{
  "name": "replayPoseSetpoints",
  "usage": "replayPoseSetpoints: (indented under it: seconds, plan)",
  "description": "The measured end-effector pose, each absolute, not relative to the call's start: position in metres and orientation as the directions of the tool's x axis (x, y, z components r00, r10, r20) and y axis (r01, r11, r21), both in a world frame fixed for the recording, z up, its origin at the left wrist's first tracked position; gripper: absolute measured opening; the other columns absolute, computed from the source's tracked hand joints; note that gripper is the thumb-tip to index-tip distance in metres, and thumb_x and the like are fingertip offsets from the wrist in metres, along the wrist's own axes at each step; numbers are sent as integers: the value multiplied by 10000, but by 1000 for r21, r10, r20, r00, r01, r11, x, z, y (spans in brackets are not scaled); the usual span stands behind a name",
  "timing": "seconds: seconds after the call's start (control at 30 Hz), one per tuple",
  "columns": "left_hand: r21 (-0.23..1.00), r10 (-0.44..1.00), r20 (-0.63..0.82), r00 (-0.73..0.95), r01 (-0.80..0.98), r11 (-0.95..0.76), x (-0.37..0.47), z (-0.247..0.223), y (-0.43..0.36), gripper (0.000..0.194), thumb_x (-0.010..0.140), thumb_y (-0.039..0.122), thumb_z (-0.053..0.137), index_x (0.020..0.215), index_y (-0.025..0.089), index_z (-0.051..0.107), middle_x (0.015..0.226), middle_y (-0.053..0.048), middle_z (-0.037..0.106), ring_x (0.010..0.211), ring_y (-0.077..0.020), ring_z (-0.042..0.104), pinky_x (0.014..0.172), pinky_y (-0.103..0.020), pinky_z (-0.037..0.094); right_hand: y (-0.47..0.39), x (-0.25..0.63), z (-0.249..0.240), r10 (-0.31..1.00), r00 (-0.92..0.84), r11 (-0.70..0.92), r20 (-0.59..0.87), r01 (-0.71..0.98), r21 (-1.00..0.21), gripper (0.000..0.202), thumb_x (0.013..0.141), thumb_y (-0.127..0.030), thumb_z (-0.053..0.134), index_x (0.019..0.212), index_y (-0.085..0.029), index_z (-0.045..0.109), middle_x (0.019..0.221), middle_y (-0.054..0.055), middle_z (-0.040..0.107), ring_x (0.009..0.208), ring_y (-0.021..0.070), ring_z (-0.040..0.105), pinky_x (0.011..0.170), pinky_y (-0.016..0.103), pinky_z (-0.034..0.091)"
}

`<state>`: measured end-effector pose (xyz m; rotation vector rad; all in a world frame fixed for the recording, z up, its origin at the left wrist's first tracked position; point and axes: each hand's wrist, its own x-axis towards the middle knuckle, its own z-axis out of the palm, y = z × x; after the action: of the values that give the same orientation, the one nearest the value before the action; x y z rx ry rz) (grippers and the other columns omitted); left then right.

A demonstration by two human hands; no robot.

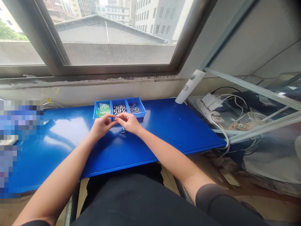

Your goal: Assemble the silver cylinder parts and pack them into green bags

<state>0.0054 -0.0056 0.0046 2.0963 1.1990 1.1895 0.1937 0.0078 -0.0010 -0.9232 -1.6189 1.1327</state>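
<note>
My left hand (103, 125) and my right hand (128, 122) meet fingertip to fingertip just in front of a blue three-part bin (138, 115). Both are closed in a pinch, and whatever lies between the fingers is too small to make out. Green and clear thin pieces (103, 109) fill the bin's left compartment. Short black and silver cylinders (119, 109) lie in the middle one, and slim metal pieces (134, 108) in the right one. Under my right hand, a few small metal parts (124, 130) rest on the blue table, partly hidden.
The blue table (164, 131) runs below a window. A white tumbler (190, 87) stands at its back right. Beyond the right edge are a power strip (209, 110) with plugs, cables and a clear plastic cup (252, 121). A blurred-out area covers the far left.
</note>
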Motion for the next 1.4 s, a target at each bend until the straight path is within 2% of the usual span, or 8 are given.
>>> replayPoseSetpoints:
  seconds: [0.17,0.37,0.57,0.77,0.93,1.17,1.33,1.4]
  plan:
    - [660,844,464,268,532,-531,5,6,-6,287,898,449,612,989,186,683,533,72,473,472,-87,390,504,-216,353,9,194,-1,914,-280,309,292,18,-951,326,814,-395,704,1050,-175,656,789,12,695,668,120,600,654,260,490]
    - [645,848,460,263,558,-523,4,8,-5,302,914,440,566,949,166,688,577,41,540,509,-105,448,535,-230,382,10,197,3,898,-334,300,287,-13,-954,296,809,-405,713,975,-161,691,748,18,681,641,121,597,630,266,494]
    - [665,861,410,301,546,-508,4,14,-10,380,972,455,445,880,160,667,583,16,560,534,-117,495,532,-231,398,8,196,4,903,-352,232,245,-80,-970,364,762,-449,763,979,-165,697,802,44,732,746,161,687,672,280,548]
    - [684,857,433,279,518,-514,6,11,-10,312,921,452,566,972,165,676,512,65,458,445,-88,376,467,-222,312,10,196,5,919,-337,179,205,-105,-978,390,751,-492,774,952,-166,696,792,46,740,726,163,693,636,278,563]
    - [696,855,443,268,499,-517,8,12,-10,291,915,423,578,1054,178,655,519,82,437,436,-80,356,471,-216,313,10,196,4,919,-339,176,200,-101,-979,406,733,-487,791,958,-163,697,795,45,736,699,153,679,598,261,542]
    - [649,869,393,301,579,-494,4,15,-10,355,958,456,480,860,171,668,565,20,575,503,-112,492,512,-225,383,9,196,5,918,-341,172,200,-112,-979,387,739,-463,789,975,-169,700,778,39,730,619,121,632,507,228,498]
    - [557,868,401,294,674,-486,12,32,-19,344,973,395,445,795,179,646,564,10,569,504,-122,476,517,-242,359,18,196,-2,969,-176,152,173,-127,-980,442,746,-448,786,1052,-150,671,776,37,720,604,124,654,477,220,536]
    - [557,859,363,361,655,-511,23,46,-37,361,976,393,451,728,184,611,575,2,566,513,-125,465,519,-247,348,22,195,-5,979,-136,131,151,-145,-981,471,760,-430,782,1111,-143,651,826,53,730,602,132,679,473,226,558]
